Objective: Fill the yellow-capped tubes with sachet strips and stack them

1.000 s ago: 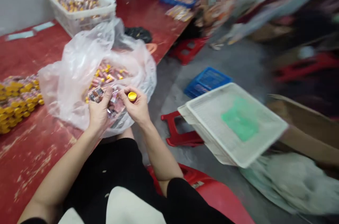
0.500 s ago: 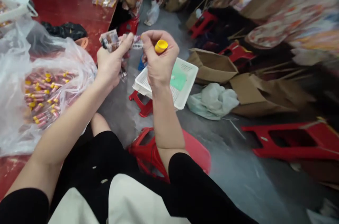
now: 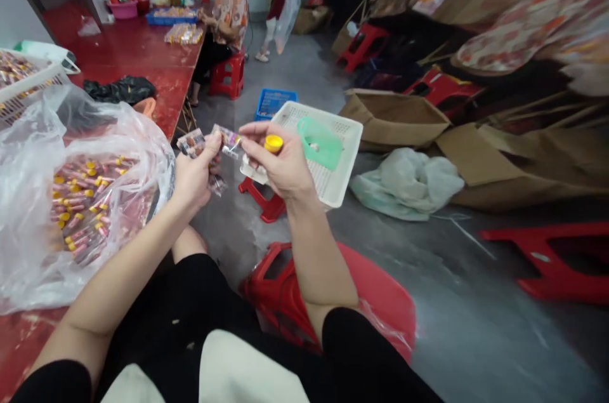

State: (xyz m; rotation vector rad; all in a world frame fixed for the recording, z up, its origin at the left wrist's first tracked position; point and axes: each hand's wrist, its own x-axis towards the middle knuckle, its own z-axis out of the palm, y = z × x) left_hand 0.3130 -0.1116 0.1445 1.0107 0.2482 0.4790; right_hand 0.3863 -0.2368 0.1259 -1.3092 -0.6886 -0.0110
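Note:
My left hand (image 3: 193, 174) is closed on a bundle of small printed clear-plastic wrappers (image 3: 191, 143). One printed wrapper (image 3: 229, 139) stretches from its thumb to the fingertips of my right hand (image 3: 283, 162). That right hand is closed too, with a round yellow cap (image 3: 273, 143) showing above its curled fingers; whatever is below the cap is hidden in the palm. To the left, a clear plastic bag (image 3: 28, 200) lies open with many small pink tubes with yellow caps (image 3: 80, 200) inside.
A white basket (image 3: 352, 136) holding a green sheet (image 3: 323, 143) rests on a red stool beyond my right hand. Another red stool (image 3: 380, 282) stands beside me. Cardboard boxes (image 3: 404, 120) and a tied-up bag (image 3: 406, 181) lie right. People sit by the red table (image 3: 128, 51) and behind.
Both hands appear lower in the view, partly because the camera has tilted up. The wrapper between them is now slanted, and more of the white basket shows.

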